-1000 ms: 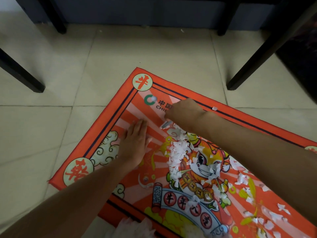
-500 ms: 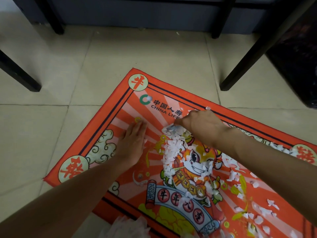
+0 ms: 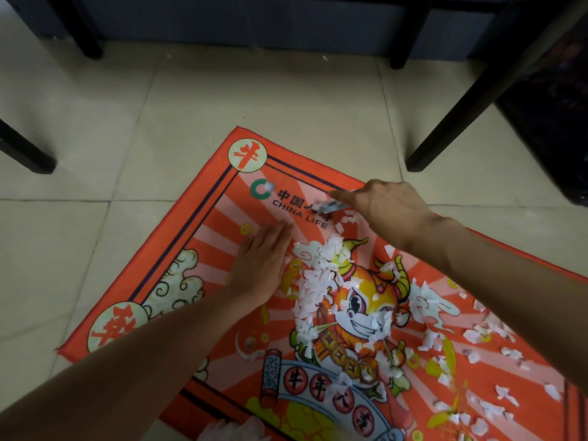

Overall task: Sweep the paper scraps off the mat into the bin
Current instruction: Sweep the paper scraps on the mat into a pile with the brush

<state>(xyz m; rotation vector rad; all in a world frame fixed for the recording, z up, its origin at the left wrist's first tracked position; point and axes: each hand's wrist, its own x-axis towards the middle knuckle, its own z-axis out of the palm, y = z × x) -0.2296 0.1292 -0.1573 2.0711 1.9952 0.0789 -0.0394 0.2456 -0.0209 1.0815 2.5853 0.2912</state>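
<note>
- Floor (image 3: 222,100): beige tiles with thin grout lines.
- Black legs (image 3: 471,103) stand on the floor, right, left and far side.
- Dark wall (image 3: 254,17) beyond the floor.

left hand (image 3: 259,265): flat, palm down, fingers straight | right hand (image 3: 386,208): raised, fingers curled, forearm extended

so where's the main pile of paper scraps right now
In the head view, the main pile of paper scraps lies mid-mat, just right of the flat left hand.

White paper scraps (image 3: 313,289) heaped mid red printed mat (image 3: 203,224), others scattered.
</note>
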